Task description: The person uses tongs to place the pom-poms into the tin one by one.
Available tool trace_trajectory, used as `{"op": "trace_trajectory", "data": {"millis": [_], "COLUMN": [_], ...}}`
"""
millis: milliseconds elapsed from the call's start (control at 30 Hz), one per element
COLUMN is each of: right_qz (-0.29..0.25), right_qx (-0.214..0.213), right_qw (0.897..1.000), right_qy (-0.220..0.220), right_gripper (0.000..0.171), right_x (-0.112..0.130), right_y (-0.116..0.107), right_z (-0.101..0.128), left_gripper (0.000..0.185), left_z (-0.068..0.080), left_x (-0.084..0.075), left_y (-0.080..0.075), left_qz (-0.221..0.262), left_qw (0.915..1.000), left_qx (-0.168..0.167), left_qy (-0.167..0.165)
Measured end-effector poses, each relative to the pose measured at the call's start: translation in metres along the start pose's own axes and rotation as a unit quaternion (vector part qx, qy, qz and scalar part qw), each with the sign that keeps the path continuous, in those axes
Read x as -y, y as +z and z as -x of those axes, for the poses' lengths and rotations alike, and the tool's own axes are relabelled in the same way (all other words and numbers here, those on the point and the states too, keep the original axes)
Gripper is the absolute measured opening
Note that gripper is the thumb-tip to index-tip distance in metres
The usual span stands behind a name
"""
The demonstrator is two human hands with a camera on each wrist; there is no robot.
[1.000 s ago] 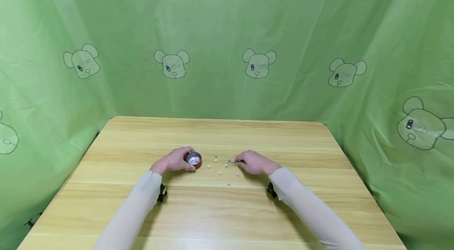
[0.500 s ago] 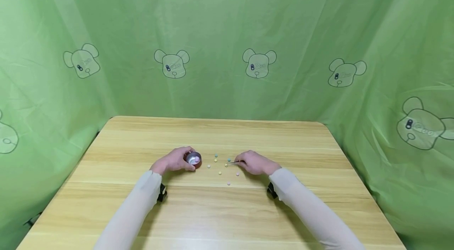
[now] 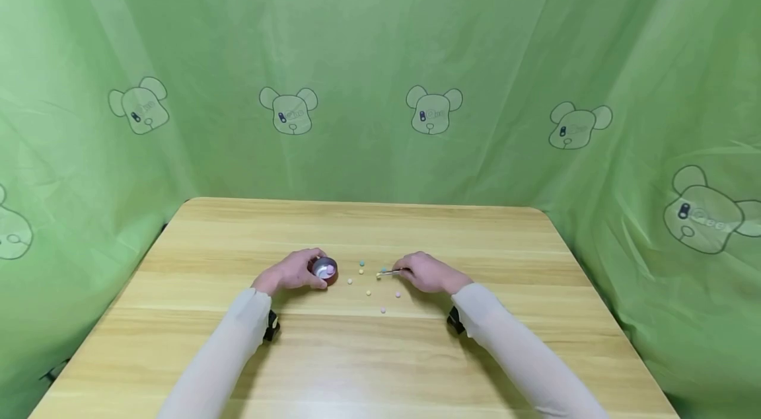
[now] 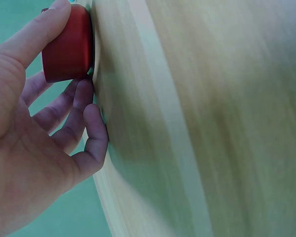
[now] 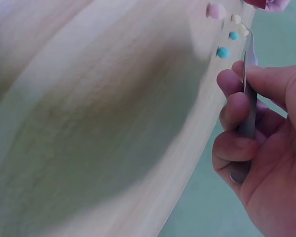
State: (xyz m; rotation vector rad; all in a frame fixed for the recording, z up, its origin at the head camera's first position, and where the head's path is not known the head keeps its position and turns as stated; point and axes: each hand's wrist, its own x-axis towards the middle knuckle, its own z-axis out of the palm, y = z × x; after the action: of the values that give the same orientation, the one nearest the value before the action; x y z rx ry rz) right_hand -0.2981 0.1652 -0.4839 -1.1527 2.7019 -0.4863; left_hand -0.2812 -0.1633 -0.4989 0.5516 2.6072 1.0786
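Observation:
My left hand (image 3: 295,269) grips a small round red tin (image 4: 69,47), thumb on one side and fingers on the other. The tin rests on the table, its mouth tipped a little toward the right, and a pink ball (image 3: 330,269) shows inside. In my right hand (image 3: 427,272) I hold metal tweezers (image 5: 252,53) between thumb and fingers, pointing left. Their bent tips sit at a small yellow ball (image 5: 243,30). Just beyond the tweezers lies a blue ball (image 5: 223,52), partly covered by them in the head view.
Several small balls are scattered between the hands on the wooden table (image 3: 357,353): a blue one (image 3: 362,263), a white one (image 3: 349,281), a pink one (image 3: 383,310) and others. A green curtain (image 3: 362,22) with bear-head prints surrounds the table's back and sides.
The tweezers' prongs, spread apart a second ago, have drawn together at the yellow ball. Both hands and the tin keep their places; the head view has tilted slightly.

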Motion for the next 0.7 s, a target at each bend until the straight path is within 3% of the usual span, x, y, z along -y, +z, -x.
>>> {"op": "trace_trajectory", "data": {"millis": [700], "right_qz": [-0.003], "right_qx": [-0.009], "right_qw": [1.000], "right_qy": [-0.017], "right_gripper": [0.022], "right_x": [0.013], "right_y": [-0.009], "right_z": [-0.016], "left_gripper": [0.050], "left_z": [0.000], "left_x": [0.001], "left_y": [0.000], "left_qz": [0.008], "left_qw": [0.9998], "left_qx": [-0.003], "left_qy": [-0.016]}}
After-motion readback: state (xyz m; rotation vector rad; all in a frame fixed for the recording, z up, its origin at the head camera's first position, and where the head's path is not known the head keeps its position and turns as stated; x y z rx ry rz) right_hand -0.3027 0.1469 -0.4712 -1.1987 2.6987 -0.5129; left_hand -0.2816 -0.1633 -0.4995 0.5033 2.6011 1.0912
